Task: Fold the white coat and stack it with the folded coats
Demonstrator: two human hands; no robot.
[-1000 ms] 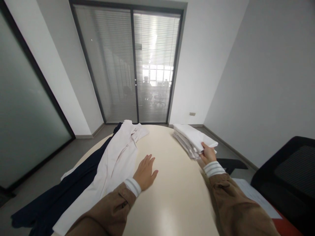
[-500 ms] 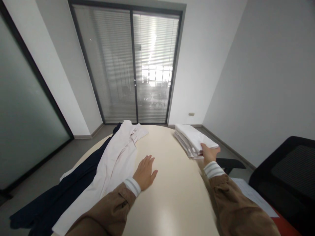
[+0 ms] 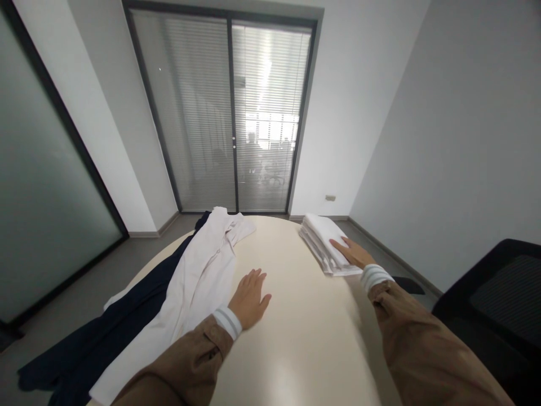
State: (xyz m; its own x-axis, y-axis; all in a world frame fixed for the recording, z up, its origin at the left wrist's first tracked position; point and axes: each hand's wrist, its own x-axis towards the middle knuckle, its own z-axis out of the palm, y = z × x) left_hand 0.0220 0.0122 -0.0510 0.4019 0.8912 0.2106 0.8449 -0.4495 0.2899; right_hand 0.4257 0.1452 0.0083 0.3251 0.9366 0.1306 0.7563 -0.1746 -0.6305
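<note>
Progress check: my right hand (image 3: 353,254) lies flat, fingers together, on the folded stack (image 3: 318,237); left hand (image 3: 250,298) likewise, beside the unfolded shirt (image 3: 203,270).

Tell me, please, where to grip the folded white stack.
Probably its near end, from the table's right edge: the folded white stack lies flat with layers loose along its left side, so pinch top and bottom together where the right hand rests.

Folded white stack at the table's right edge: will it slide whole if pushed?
Probably floppy: the folded white stack shows soft layered edges. Pushed, layers may shear apart; the right hand flat on top likely steadies it.
</note>
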